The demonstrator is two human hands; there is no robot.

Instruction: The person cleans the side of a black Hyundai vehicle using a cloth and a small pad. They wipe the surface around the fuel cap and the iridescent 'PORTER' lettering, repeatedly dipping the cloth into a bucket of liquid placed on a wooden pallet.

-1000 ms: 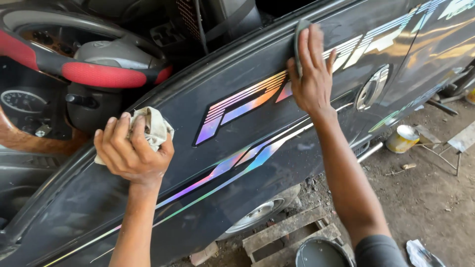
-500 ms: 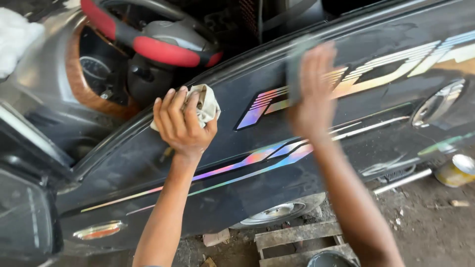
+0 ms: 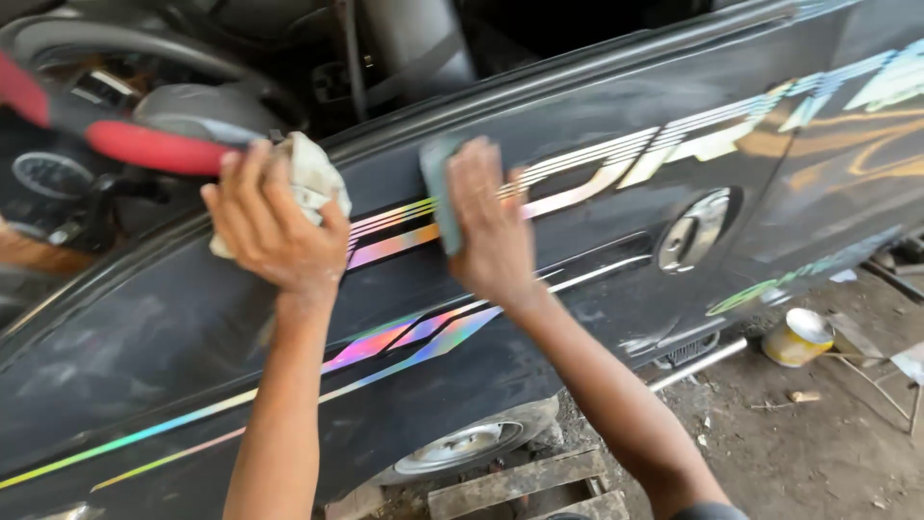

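1. Your right hand (image 3: 491,231) presses a grey rectangular sanding pad (image 3: 435,188) flat against the black car door (image 3: 597,241), fingers extended, its long axis upright
2. Your left hand (image 3: 269,226) grips a crumpled white cloth (image 3: 313,178) at the left

Iridescent rainbow stripe decals (image 3: 577,173) run across my dark car door, from 8 o'clock up to 2 o'clock, w/ gold swirls at far right. Small yellow tin (image 3: 797,338) on the ground at 4 o'clock.
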